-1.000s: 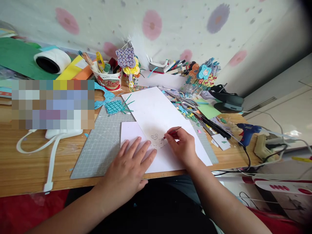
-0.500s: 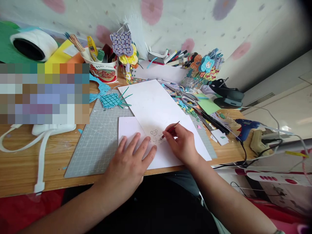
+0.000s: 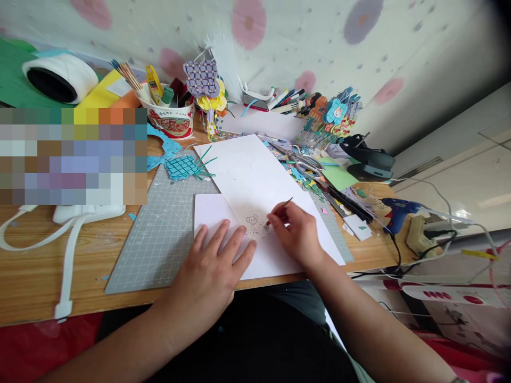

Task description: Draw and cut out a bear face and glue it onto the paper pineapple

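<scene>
My right hand (image 3: 297, 231) grips a slim dark-red pencil (image 3: 282, 208), its tip down on white paper (image 3: 255, 175). Beside the tip is a small pencil drawing (image 3: 252, 219) of a round-eared animal head with faint marks below it. My left hand (image 3: 219, 255) lies flat with fingers spread, pressing on the lower white sheet (image 3: 205, 205) just left of the drawing. The white sheets overlap and rest on a grey cutting mat (image 3: 159, 234).
A blue paper piece with green strips (image 3: 181, 167) lies at the mat's upper left. Scissors (image 3: 307, 164), paper scraps and a blue glue gun (image 3: 399, 213) are to the right. A paper tub of tools (image 3: 171, 119) stands behind; a white cable (image 3: 66, 271) runs at left.
The pencil tip has shifted slightly at the drawing, and the marks beside it look a little different. My left hand stays in place; the whole view has tilted slightly.
</scene>
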A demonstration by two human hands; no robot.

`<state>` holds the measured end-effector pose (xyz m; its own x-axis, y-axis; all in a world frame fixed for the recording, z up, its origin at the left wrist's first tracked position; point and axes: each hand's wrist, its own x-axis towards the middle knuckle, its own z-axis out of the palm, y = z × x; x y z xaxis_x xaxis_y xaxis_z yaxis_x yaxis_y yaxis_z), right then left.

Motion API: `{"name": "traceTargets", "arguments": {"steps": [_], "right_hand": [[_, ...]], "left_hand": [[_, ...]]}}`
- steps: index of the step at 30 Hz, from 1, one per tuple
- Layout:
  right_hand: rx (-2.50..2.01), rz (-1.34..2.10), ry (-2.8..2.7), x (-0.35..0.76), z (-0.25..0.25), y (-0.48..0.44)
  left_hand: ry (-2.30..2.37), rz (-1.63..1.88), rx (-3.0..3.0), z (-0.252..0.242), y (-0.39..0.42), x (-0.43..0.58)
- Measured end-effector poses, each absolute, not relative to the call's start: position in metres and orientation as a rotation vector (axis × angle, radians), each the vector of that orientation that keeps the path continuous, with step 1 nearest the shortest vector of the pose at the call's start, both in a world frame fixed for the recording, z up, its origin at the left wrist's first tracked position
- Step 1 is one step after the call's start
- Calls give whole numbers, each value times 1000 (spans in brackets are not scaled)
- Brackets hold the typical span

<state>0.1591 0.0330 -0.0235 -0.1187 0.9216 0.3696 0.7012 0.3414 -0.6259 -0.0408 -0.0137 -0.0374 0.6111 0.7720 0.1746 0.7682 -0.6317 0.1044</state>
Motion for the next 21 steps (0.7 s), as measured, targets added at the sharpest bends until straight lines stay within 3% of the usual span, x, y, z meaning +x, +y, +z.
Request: {"name": "traceTargets", "arguments": {"steps": [21], "right_hand": [[-1326, 395, -1948, 149, -25, 34]], "left_hand": [[1336, 322, 2806, -42, -13, -42]]}}
